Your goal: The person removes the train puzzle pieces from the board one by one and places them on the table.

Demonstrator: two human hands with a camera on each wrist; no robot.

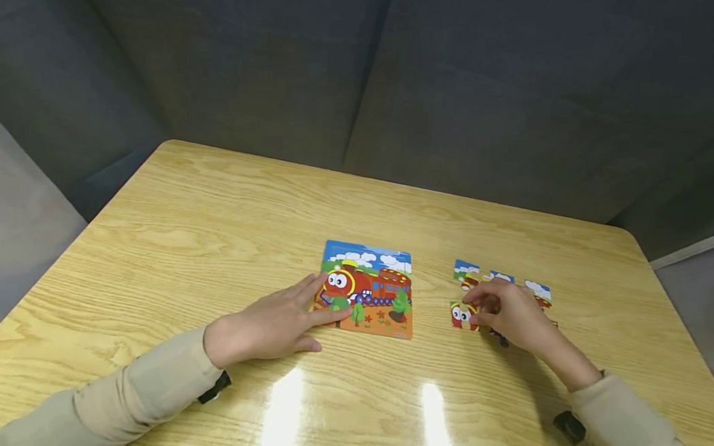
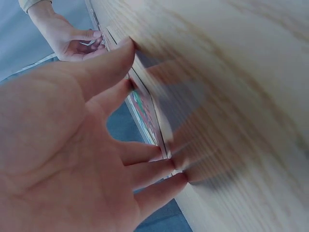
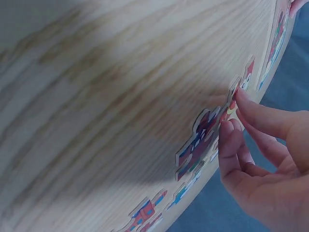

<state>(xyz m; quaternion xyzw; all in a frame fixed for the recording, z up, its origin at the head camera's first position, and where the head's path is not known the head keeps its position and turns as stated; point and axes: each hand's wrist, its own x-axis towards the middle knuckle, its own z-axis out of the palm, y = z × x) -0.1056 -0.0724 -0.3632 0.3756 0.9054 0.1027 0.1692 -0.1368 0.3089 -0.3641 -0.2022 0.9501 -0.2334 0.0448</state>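
A picture puzzle board (image 1: 378, 323) with a red cartoon train lies flat on the table. My left hand (image 1: 274, 321) rests at its left edge, fingers fairly straight and spread; its fingertips (image 2: 166, 166) touch the board's edge in the left wrist view. Right of the board, my right hand (image 1: 513, 318) pinches a puzzle piece (image 3: 231, 102) between thumb and fingers, low over the table. Just beside it is a puzzle piece with two big eyes (image 1: 458, 315), partly overlapped by the fingertips. The palm hides some of the pieces beneath.
Several loose puzzle pieces lie around my right hand, among them a sky piece (image 1: 466, 269) and a cloud piece (image 1: 538, 291). The wooden table (image 1: 241, 209) ends at a dark fabric partition (image 1: 366, 80). Two bright reflections show on the table's near side.
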